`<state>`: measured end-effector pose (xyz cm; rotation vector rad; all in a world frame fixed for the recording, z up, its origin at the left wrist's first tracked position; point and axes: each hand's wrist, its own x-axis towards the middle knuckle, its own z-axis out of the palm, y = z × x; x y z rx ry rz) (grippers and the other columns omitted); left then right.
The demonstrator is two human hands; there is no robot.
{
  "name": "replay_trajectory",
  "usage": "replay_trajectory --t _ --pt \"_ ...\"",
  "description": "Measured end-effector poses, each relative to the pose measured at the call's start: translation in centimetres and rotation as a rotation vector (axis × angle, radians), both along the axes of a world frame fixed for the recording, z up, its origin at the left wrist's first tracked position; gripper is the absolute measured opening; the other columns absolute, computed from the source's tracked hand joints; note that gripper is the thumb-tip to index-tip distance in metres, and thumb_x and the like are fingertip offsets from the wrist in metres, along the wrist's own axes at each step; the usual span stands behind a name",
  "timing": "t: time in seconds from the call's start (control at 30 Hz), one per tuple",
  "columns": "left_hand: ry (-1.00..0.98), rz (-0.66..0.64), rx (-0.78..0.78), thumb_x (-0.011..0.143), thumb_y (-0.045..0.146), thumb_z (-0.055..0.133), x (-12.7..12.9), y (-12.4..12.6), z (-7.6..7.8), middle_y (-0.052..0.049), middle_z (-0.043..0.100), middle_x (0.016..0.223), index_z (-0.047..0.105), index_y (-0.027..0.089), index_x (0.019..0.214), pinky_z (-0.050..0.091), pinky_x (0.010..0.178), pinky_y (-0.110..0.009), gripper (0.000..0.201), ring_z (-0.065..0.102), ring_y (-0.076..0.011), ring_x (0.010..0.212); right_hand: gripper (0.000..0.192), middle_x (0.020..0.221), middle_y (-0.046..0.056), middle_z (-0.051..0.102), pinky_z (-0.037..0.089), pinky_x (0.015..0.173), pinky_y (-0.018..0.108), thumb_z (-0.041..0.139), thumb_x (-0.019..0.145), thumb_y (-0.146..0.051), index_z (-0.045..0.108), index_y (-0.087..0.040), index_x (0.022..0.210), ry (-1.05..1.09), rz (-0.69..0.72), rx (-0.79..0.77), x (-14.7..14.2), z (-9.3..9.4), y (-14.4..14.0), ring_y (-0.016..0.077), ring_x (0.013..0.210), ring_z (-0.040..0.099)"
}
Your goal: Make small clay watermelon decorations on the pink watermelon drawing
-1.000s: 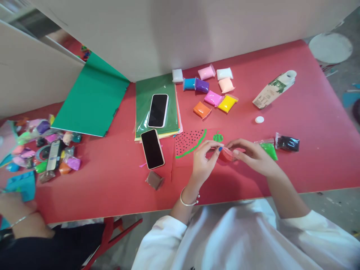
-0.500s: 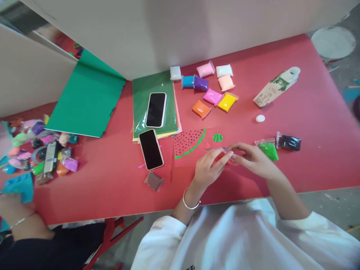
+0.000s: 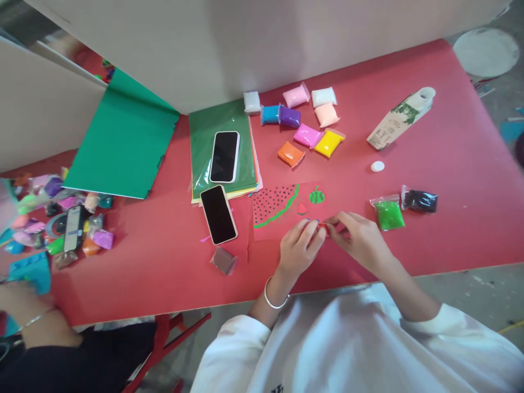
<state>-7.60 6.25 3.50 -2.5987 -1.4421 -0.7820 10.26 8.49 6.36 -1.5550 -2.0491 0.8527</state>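
Observation:
My left hand (image 3: 299, 245) and my right hand (image 3: 360, 237) meet above the near edge of a red sheet. Between their fingertips is a small bit of red modelling clay (image 3: 323, 227), mostly covered by the fingers. Both hands are closed in a pinch on it. Just beyond them, the red sheet (image 3: 270, 233) carries a watermelon slice picture (image 3: 275, 206) with black dots and a green rind. A small green striped melon (image 3: 316, 195) and a little red wedge (image 3: 302, 209) lie right of the slice.
Green (image 3: 388, 214) and black clay packets (image 3: 420, 200) lie right of my hands. Beyond stand a carton (image 3: 401, 120) and white cap (image 3: 377, 166). Phones (image 3: 219, 214), a green folder (image 3: 200, 147) and several colored packets (image 3: 291, 154) lie farther off. Another person's arm (image 3: 36, 316) is at left.
My right hand has shifted slightly left, and the fingertips of both hands have drawn closer around the red clay. The view has shifted slightly.

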Motion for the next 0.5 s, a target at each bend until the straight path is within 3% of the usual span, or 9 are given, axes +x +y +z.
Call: replay_trajectory --t 0.17,0.33,0.5 --pt "0.221 0.156 -0.109 0.087 0.017 0.058 0.5 -2.2 2.1 -0.008 0.066 0.119 0.056 0.019 0.129 0.052 0.085 -0.033 0.042 0.062 -0.0231 0.109 0.013 0.075 0.004 0.066 0.048 0.062 0.027 0.052 0.091 -0.026 0.059 -0.019 0.084 -0.082 -0.052 0.190 -1.3 0.3 -0.8 0.0164 0.067 0.062" --pt "0.331 0.177 -0.224 0.087 0.013 0.052 1.6 -3.5 4.1 -0.009 0.063 0.124 0.061 0.013 0.122 0.050 0.093 -0.036 0.036 0.058 -0.0242 0.115 0.010 0.085 0.004 0.068 0.048 0.067 0.026 0.050 0.093 -0.024 0.058 -0.018 0.094 -0.047 -0.074 0.251 -2.6 0.1 -1.8 0.0152 0.073 0.063" --pt "0.313 0.179 -0.249 0.089 0.016 0.049 1.8 -4.1 4.0 -0.010 0.061 0.126 0.058 0.009 0.123 0.051 0.093 -0.035 0.036 0.055 -0.0239 0.118 0.011 0.087 0.003 0.069 0.048 0.069 0.025 0.049 0.093 -0.025 0.058 -0.019 0.093 -0.009 -0.081 0.268 -2.8 -0.5 -2.9 0.0148 0.076 0.063"
